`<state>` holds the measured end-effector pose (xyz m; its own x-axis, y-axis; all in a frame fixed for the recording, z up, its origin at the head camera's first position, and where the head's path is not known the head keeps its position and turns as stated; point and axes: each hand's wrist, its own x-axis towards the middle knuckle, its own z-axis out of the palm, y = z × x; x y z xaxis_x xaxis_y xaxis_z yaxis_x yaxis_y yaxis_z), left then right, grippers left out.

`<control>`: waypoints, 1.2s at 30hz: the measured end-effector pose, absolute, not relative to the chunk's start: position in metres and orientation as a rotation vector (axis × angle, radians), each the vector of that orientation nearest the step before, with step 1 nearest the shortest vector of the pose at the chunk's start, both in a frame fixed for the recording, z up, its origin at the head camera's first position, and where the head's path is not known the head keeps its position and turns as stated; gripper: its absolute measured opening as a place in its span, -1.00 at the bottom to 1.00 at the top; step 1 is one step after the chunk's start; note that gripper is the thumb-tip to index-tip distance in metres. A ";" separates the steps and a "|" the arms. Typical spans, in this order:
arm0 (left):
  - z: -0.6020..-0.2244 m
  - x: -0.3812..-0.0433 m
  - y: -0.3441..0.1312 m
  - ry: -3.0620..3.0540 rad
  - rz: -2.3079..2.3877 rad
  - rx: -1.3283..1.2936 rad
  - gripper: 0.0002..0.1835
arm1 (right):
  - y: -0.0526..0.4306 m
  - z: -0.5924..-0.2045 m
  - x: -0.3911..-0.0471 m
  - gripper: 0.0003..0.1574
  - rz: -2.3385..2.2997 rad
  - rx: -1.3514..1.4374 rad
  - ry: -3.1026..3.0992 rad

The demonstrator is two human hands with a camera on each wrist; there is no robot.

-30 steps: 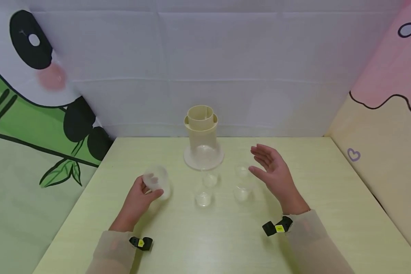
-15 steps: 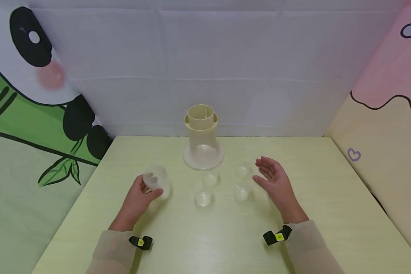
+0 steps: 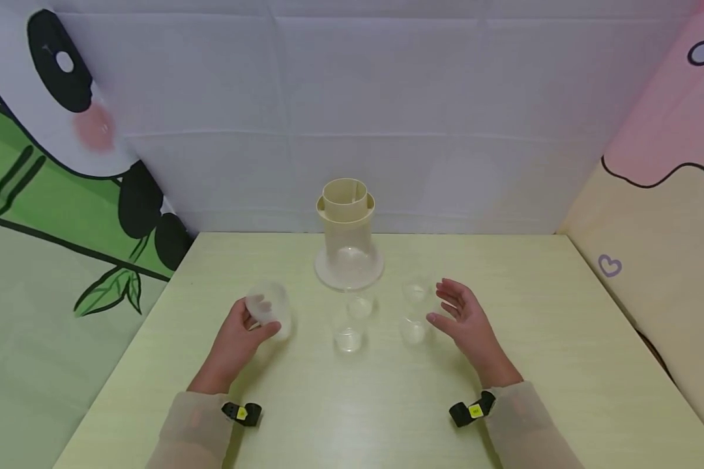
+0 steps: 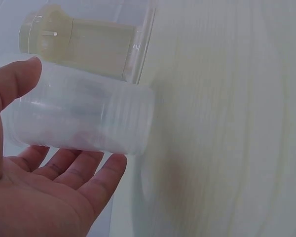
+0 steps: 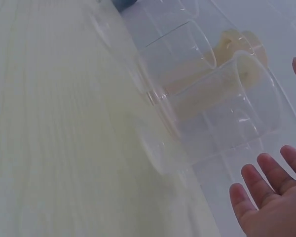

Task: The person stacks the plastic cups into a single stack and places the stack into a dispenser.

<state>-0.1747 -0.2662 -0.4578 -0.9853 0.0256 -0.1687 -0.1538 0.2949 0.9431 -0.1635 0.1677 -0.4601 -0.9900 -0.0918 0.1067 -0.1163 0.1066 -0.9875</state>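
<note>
My left hand [image 3: 237,339] grips a stack of translucent plastic cups [image 4: 84,113], thumb on one side and fingers on the other. Ridges run round the stack's end nearer the table, and the stack is frostier than the single cups. Several clear plastic cups stand upright, including one at front left [image 3: 349,340], one at front right [image 3: 413,331] and one at back right [image 3: 416,290]. Just right of the right-hand pair is my right hand [image 3: 469,326], holding nothing, fingers loosely bent and thumb apart. In the right wrist view its fingertips lie close beside a clear cup [image 5: 222,133].
Behind the cups stands a cream cylinder [image 3: 348,228] with a narrower tube in its top, on a round clear base [image 3: 328,277]. The pale wooden table [image 3: 352,417] ends at a white cloth backdrop [image 3: 387,98]. Printed panels flank both sides.
My right hand has drawn back toward me, then shifted slightly left beside the right-hand cups. The left hand and its stack stay nearly still.
</note>
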 end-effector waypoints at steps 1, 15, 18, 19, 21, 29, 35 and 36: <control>-0.458 -0.175 -0.266 2.402 1.779 -0.120 -0.09 | 0.167 -0.462 -0.164 0.01 2.080 0.216 -2.327; -0.460 -0.177 -0.265 2.409 1.775 -0.143 -0.09 | 0.160 -0.467 -0.165 -0.05 2.060 0.159 -2.461; -0.461 -0.178 -0.265 2.408 1.771 -0.152 -0.08 | 0.160 -0.466 -0.164 -0.04 2.091 0.155 -2.477; -0.462 -0.178 -0.265 2.408 1.769 -0.153 -0.07 | 0.159 -0.466 -0.164 -0.04 2.100 0.143 -2.488; -0.463 -0.179 -0.266 2.408 1.766 -0.150 -0.06 | 0.159 -0.466 -0.163 -0.02 2.112 0.112 -2.514; -0.461 -0.179 -0.265 2.410 1.766 -0.137 -0.06 | 0.154 -0.471 -0.163 -0.05 2.126 0.117 -2.531; -0.460 -0.178 -0.264 2.401 1.782 -0.141 -0.08 | 0.152 -0.477 -0.163 -0.09 2.121 0.108 -2.526; -0.460 -0.178 -0.264 2.403 1.780 -0.144 -0.09 | 0.152 -0.477 -0.163 -0.10 2.117 0.103 -2.530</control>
<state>-0.1779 -0.2640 -0.4596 -0.9845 0.0109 -0.1751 -0.1644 0.2919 0.9422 -0.1633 0.1518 -0.4773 -0.9855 -0.1487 -0.0815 0.0540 0.1806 -0.9821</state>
